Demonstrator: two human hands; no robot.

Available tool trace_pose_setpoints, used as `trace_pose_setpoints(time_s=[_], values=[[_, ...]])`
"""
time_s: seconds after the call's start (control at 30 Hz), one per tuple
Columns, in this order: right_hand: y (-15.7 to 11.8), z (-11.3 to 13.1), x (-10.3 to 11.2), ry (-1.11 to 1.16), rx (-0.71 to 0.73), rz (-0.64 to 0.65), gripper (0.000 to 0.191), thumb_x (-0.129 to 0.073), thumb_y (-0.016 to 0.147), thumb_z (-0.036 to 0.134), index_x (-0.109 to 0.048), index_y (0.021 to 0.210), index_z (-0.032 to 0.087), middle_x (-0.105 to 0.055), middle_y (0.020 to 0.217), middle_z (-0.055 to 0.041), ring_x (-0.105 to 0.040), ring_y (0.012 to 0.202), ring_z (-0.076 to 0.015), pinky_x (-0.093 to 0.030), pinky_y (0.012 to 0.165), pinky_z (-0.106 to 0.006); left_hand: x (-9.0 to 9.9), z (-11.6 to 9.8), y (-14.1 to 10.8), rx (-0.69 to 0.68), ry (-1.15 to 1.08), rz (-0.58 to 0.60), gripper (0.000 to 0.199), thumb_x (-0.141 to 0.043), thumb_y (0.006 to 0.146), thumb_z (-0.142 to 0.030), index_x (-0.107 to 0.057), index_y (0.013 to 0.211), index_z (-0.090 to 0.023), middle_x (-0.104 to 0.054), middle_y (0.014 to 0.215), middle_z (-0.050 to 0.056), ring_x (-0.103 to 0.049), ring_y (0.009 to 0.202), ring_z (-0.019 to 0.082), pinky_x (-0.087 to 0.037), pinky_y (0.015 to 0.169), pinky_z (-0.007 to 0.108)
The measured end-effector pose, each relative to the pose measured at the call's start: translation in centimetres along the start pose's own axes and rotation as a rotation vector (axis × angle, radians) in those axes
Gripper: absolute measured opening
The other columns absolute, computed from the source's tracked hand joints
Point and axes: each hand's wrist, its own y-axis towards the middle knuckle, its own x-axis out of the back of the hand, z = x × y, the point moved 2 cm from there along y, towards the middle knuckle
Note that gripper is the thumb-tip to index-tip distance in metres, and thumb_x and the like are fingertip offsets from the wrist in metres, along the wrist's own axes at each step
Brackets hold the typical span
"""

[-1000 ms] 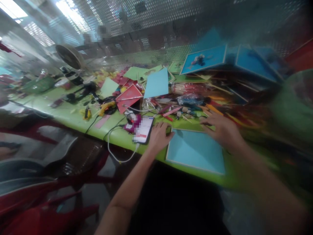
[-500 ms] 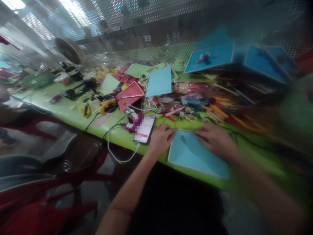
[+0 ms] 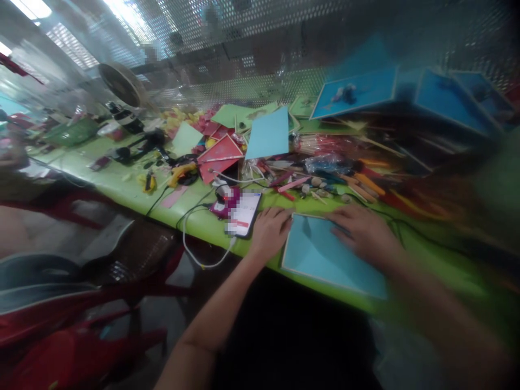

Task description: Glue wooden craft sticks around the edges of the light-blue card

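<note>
A light blue board with a pale edge lies flat on the green table near its front edge. My left hand rests at the board's upper left corner, fingers lying flat on the table and its edge. Over the board's upper right part lies my right hand, with its fingers stretched across the blue surface. Left of my left hand is a phone with a lit screen and a white cable. Neither hand is closed round anything.
Behind my hands are sticks, markers, plastic bags, a red card and a light blue sheet. Blue framed boards lean at the back right. A fan stands at the back left, and chairs are at lower left.
The whole view has shifted slightly, so the table items appear a little further right. Both hands keep nearly the same place on the board.
</note>
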Motion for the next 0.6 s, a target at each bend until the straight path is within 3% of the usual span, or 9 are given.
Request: trace_pose_setpoints(time_s=[0.17, 0.37, 0.47, 0.6], values=[[0.0, -0.8, 0.7, 0.019, -0.009, -0.111, 0.028, -0.056, 0.098, 0.025, -0.077, 0.117, 0.025, -0.074, 0.106, -0.0103, -0.066, 0.107, -0.0318, -0.053, 0.09, -0.05, 0.1, 0.3, 0.0, 0.022, -0.027, -0.028, 0.031, -0.051, 0.104, -0.026, -0.071, 0.128, -0.022, -0.072, 0.114, 0.007, -0.065, 0.11, 0.023, -0.046, 0.107, 0.04], [0.0, -2.0, 1.2, 0.043, -0.104, -0.243, 0.025, -0.056, 0.099, 0.026, -0.079, 0.107, 0.023, -0.077, 0.108, -0.0105, -0.069, 0.106, -0.0305, -0.055, 0.091, -0.049, 0.1, 0.2, 0.0, -0.005, -0.006, -0.016, 0.033, -0.051, 0.104, -0.028, -0.073, 0.129, -0.029, -0.069, 0.106, 0.006, -0.063, 0.104, 0.022, -0.047, 0.102, 0.04], [0.0, -2.2, 1.1, 0.056, -0.12, -0.221, 0.025, -0.056, 0.098, 0.026, -0.08, 0.104, 0.023, -0.077, 0.101, -0.0093, -0.07, 0.101, -0.0289, -0.055, 0.088, -0.047, 0.0, 0.2, -0.1, -0.01, 0.011, -0.013, 0.034, -0.052, 0.104, -0.029, -0.073, 0.13, -0.031, -0.068, 0.107, 0.006, -0.062, 0.104, 0.023, -0.047, 0.103, 0.041], [0.0, -2.0, 0.5, 0.069, -0.042, -0.085, 0.026, -0.056, 0.098, 0.026, -0.081, 0.102, 0.024, -0.076, 0.094, -0.0083, -0.068, 0.095, -0.027, -0.054, 0.082, -0.043, 0.1, 0.1, -0.1, -0.014, 0.015, -0.007, 0.034, -0.053, 0.103, -0.029, -0.073, 0.13, -0.031, -0.067, 0.107, 0.006, -0.061, 0.104, 0.023, -0.046, 0.101, 0.04]])
